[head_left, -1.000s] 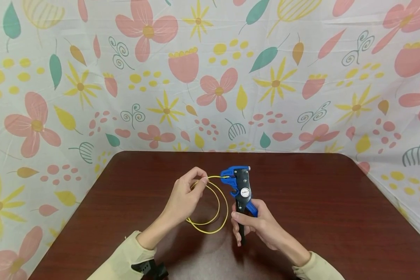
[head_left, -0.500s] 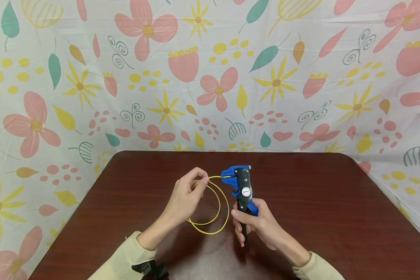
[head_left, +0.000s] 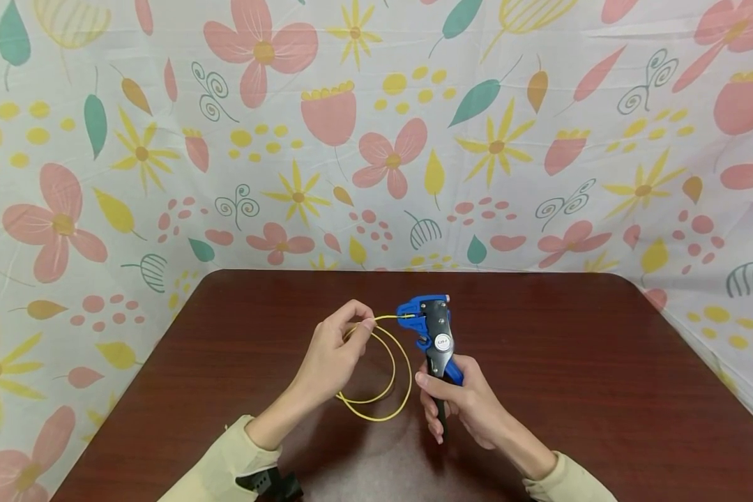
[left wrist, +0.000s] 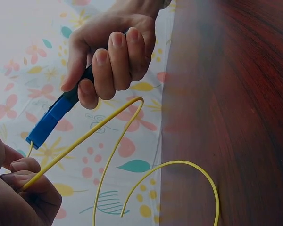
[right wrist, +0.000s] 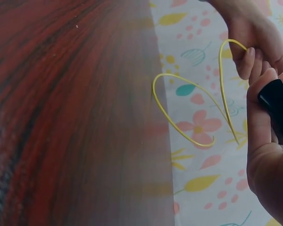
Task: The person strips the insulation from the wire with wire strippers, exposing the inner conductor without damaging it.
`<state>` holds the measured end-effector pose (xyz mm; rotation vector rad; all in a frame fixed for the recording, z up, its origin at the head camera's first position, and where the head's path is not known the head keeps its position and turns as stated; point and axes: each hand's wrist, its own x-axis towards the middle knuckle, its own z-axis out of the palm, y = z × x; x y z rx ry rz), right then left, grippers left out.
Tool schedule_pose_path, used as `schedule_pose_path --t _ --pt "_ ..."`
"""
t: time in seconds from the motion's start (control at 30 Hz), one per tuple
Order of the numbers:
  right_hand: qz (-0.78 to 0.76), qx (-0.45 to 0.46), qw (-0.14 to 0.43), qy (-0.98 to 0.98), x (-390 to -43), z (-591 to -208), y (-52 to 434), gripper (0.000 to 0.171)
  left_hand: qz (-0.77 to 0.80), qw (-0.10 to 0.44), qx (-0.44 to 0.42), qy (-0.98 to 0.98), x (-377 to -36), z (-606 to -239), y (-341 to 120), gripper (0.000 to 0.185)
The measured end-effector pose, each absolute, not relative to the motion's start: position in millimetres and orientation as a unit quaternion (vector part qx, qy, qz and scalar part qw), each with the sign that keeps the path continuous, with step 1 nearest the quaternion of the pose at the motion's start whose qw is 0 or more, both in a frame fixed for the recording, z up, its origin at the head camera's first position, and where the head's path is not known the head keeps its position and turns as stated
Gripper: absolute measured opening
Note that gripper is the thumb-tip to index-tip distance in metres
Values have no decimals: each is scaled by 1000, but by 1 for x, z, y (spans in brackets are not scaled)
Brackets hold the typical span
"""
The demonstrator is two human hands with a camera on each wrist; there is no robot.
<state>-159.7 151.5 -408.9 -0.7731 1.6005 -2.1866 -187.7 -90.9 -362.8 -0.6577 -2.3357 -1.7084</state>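
My left hand point(head_left: 332, 348) pinches a thin yellow wire point(head_left: 409, 376) between thumb and fingertips. From there a short stretch of the wire runs right into the blue jaws of a wire stripper point(head_left: 440, 341); the rest hangs in loose loops below the hand. My right hand point(head_left: 467, 404) grips the stripper by its black and blue handles, its head pointing up and to the left. In the left wrist view the blue head point(left wrist: 49, 123) meets the wire close to the left fingers. The right wrist view shows the black handle end point(right wrist: 277, 106) in the right palm.
A dark reddish-brown wooden table point(head_left: 577, 348) lies under both hands. Behind it hangs a white cloth point(head_left: 376, 90) with a flower and leaf print. A black strap device point(head_left: 270, 482) sits at the left sleeve.
The stripper has tilted slightly and shifted a little up and right in the right hand. The left hand stays almost still with the wire between its fingers.
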Motion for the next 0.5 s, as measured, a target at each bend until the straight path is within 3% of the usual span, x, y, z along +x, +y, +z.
schedule_pose_path --t 0.5 --pt "-771 -245 165 564 -157 -405 150 18 -573 86 -224 -783 -187 -362 -90 10"
